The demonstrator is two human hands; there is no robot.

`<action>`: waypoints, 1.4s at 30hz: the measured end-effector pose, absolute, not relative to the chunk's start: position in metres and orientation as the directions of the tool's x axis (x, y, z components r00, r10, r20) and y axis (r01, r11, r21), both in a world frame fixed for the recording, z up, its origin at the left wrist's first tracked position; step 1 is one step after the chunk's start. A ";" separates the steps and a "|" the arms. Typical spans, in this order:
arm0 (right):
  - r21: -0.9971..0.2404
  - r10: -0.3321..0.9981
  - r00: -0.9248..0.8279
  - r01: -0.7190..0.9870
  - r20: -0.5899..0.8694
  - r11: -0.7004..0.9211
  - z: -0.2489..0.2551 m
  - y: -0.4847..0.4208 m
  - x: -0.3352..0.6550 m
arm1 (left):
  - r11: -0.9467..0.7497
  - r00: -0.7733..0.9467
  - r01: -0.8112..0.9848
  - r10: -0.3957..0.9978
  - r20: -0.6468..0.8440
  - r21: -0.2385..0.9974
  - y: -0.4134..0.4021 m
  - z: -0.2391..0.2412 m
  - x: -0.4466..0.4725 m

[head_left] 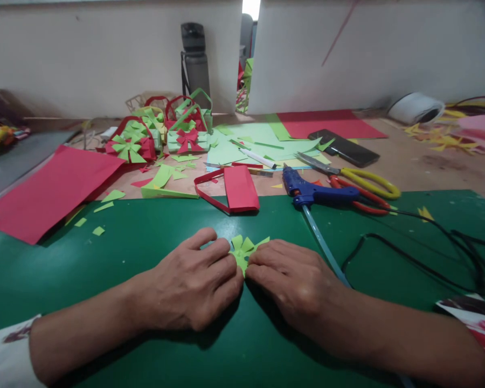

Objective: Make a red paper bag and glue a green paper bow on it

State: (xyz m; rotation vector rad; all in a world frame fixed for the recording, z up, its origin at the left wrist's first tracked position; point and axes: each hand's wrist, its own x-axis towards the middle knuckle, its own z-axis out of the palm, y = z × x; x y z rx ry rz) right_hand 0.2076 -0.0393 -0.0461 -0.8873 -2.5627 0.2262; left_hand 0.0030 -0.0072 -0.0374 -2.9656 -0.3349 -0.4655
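Observation:
Between my two hands is a light green paper flower [242, 250], its cut petals fanned out on the far side. My left hand [202, 280] is closed on its left edge, fingers bent. From the right, my right hand [286, 272] pinches the other side, with the fingertips pressed together. Both hands rest low over the green mat, and their fingers hide the flower's near part. Just beyond them lies a red paper basket [241, 188] on its side, its strip handle pointing left.
Right of centre lie a blue glue gun [319, 188] with a clear glue stick, scissors [367, 180] and a black cord [420, 269]. Behind are a phone [343, 147], a pen [258, 158], red paper [52, 188], finished paper baskets [188, 139], a bottle [196, 64] and scattered green scraps.

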 end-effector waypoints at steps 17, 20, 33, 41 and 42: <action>-0.250 0.650 -0.688 0.601 0.323 0.759 -0.047 -0.040 0.205 | -0.968 0.922 0.245 0.217 0.322 -0.048 -0.004 -0.040 0.005; -0.247 0.652 -0.683 0.604 0.331 0.758 -0.047 -0.040 0.205 | -0.968 0.918 0.248 0.221 0.331 -0.043 -0.002 -0.042 0.005; -0.111 0.650 -0.709 0.648 0.274 0.753 -0.044 -0.040 0.202 | -0.970 0.914 0.240 0.217 0.343 -0.026 -0.002 -0.043 0.003; -0.082 0.657 -0.706 0.662 0.264 0.745 -0.047 -0.043 0.202 | -0.971 0.918 0.239 0.222 0.330 -0.010 -0.002 -0.044 0.002; -0.073 0.656 -0.705 0.664 0.269 0.744 -0.047 -0.043 0.201 | -0.971 0.917 0.240 0.223 0.330 -0.011 -0.002 -0.044 0.002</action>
